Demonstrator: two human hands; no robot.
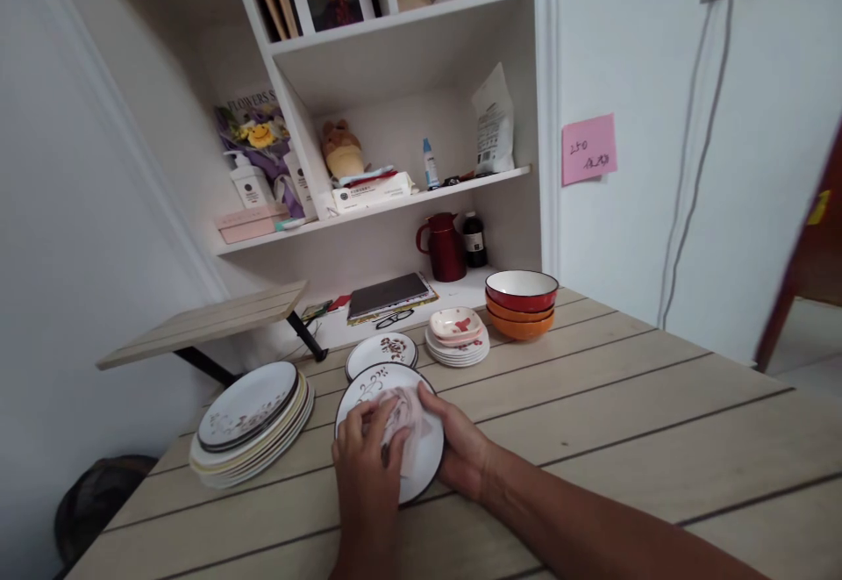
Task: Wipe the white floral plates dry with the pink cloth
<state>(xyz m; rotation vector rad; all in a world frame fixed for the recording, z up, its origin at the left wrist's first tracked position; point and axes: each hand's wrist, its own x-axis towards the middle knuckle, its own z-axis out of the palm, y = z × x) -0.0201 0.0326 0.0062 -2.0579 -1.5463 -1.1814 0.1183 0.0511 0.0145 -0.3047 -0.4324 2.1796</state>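
A white plate (426, 461) with a dark rim and a brown floral pattern is tilted toward me above the table. My right hand (464, 450) grips its right edge, thumb on the face and fingers behind. With bent fingers, my left hand (368, 450) presses a crumpled pale cloth (409, 413) against the plate's face. Just behind lies a small stack of similar plates (368, 354). To the left rises a taller stack of larger plates (253, 400), the upper ones dark-rimmed, the lower ones yellow-edged or white.
Small dishes (455, 324) sit on a stack of saucers (460, 356), left of red and orange bowls (523, 299). Behind are glasses (395, 318), a laptop (388, 294), a red jug (445, 248) and a dark bottle (474, 239). A raised wooden stand (210, 321) is at left.
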